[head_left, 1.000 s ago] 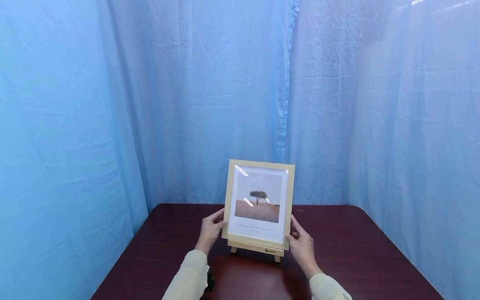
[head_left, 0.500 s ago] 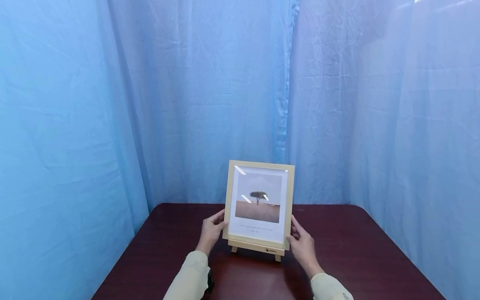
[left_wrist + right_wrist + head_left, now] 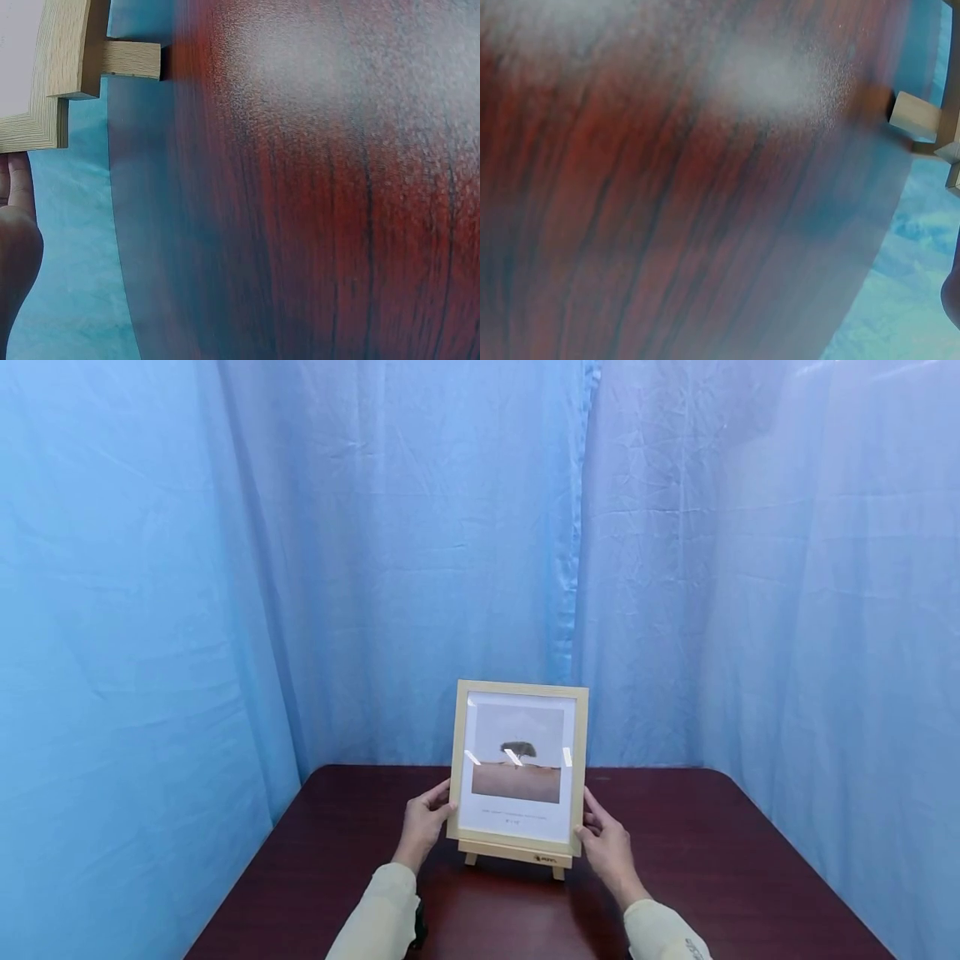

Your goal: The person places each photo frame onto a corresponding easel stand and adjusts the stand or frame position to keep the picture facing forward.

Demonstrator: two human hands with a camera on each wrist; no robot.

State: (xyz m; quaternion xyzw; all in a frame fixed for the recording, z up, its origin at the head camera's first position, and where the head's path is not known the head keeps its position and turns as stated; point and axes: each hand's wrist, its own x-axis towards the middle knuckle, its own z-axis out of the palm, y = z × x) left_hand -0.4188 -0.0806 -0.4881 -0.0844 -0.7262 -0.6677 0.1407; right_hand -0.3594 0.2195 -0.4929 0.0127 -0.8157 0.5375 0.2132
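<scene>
A light-wood picture frame [image 3: 517, 727] with a print of a lone tree leans on a small wooden tabletop easel [image 3: 514, 853] in the head view. At its lower left side, my left hand [image 3: 422, 825] grips the edge, thumb at the front. My right hand [image 3: 609, 845] pinches the opposite edge lower down, with fingers reaching along the side. The left wrist view shows a frame corner [image 3: 46, 129], the easel's ledge [image 3: 77, 52] and one foot [image 3: 132, 58]. In the right wrist view, an easel foot [image 3: 915, 115] shows beside a sliver of my right hand [image 3: 952, 296].
A dark red-brown wooden table [image 3: 360, 893] with rounded far corners lies under the easel. Blue curtains [image 3: 420, 568] hang behind it and on both sides. Something black [image 3: 419, 923] sits at the left wrist, by the pale sleeve [image 3: 378, 914].
The frame and easel have turned very slightly, and the light reflections on the glazing have shifted. My right hand has edged a little to the right. Both hands keep hold of the frame.
</scene>
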